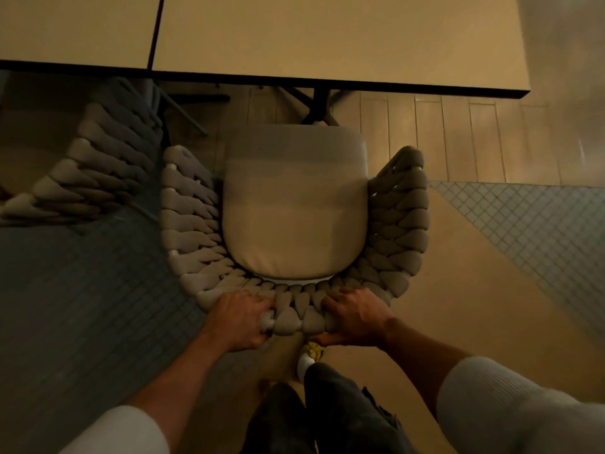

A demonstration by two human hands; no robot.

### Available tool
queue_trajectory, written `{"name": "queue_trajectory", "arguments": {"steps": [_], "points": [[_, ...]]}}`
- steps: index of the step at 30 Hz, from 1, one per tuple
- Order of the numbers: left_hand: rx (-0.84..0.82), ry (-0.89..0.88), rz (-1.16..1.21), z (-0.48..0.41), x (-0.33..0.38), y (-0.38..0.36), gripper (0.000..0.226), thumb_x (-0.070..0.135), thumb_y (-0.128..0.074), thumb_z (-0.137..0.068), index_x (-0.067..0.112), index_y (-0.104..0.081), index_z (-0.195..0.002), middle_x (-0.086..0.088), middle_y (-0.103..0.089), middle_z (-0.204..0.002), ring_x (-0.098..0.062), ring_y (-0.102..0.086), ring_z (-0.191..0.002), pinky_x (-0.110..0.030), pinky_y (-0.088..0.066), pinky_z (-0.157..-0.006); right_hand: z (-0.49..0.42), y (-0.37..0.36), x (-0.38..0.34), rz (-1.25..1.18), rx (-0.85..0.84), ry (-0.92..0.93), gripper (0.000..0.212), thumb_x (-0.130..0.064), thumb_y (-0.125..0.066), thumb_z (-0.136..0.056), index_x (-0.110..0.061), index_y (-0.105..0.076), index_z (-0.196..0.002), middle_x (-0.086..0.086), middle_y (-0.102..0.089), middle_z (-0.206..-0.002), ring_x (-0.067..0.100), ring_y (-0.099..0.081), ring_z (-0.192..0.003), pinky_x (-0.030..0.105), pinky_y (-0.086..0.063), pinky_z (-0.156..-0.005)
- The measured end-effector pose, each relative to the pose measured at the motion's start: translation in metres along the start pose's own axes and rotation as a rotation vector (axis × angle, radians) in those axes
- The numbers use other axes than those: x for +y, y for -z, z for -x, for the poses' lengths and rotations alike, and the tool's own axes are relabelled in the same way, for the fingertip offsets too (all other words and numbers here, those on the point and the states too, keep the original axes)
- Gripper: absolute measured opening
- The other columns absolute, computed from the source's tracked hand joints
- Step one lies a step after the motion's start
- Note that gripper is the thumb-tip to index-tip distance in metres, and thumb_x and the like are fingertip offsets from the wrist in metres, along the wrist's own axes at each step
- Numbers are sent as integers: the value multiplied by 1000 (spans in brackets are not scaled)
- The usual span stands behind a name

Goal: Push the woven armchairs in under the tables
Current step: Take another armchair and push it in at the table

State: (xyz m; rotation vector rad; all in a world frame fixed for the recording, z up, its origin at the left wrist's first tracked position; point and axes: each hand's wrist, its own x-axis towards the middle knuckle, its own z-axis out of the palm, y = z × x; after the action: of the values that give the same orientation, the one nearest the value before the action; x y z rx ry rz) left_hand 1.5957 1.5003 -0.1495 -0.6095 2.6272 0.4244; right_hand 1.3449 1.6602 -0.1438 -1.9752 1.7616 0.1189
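A woven armchair [190, 221] with a pale seat cushion [294, 208] stands directly below me, facing a light table [327, 40]. The cushion's front edge is a little short of the table's dark edge, near the table's dark pedestal base [319, 106]. My left hand [239, 317] grips the top of the chunky woven backrest on its left. On the right of that backrest rim my right hand [355, 317] is closed, thumb underneath. Both arms reach down from the bottom of the view.
A second woven armchair [88, 168] sits at the left, partly under the adjoining table [75, 31]. The floor is wooden planks [458, 139] beside the table and small tiles [523, 217] at right and left. My legs and a yellow-white shoe [311, 355] are behind the chair.
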Motion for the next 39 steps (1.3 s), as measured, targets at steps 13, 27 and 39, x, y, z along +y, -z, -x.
{"name": "queue_trajectory", "arguments": {"steps": [13, 27, 39], "points": [[-2, 13, -19, -51, -44, 47, 43, 64, -64, -66, 40, -69, -101, 12, -73, -90, -15, -70, -85, -27, -49, -63, -58, 42, 33, 35, 76, -44, 81, -99, -39, -76, -25, -63, -95, -4, -65, -85, 20, -60, -70, 29, -35, -60], [-15, -57, 47, -92, -130, 85, 43, 59, -66, -68, 38, -70, -105, 13, -74, -99, -14, -70, -90, -27, -49, -69, -131, 87, 24, -49, -38, -209, 105, -105, -17, -63, -29, -60, -120, -5, -66, -108, 20, -63, -88, 31, -35, -67], [18, -65, 103, -84, -148, 123, 54, 65, -75, -71, 35, -67, -115, 7, -73, -112, -19, -68, -100, -31, -50, -77, -146, 106, 11, -122, -80, -302, 126, -109, 2, -53, -24, -61, -121, -2, -65, -116, 22, -65, -99, 32, -45, -73]]}}
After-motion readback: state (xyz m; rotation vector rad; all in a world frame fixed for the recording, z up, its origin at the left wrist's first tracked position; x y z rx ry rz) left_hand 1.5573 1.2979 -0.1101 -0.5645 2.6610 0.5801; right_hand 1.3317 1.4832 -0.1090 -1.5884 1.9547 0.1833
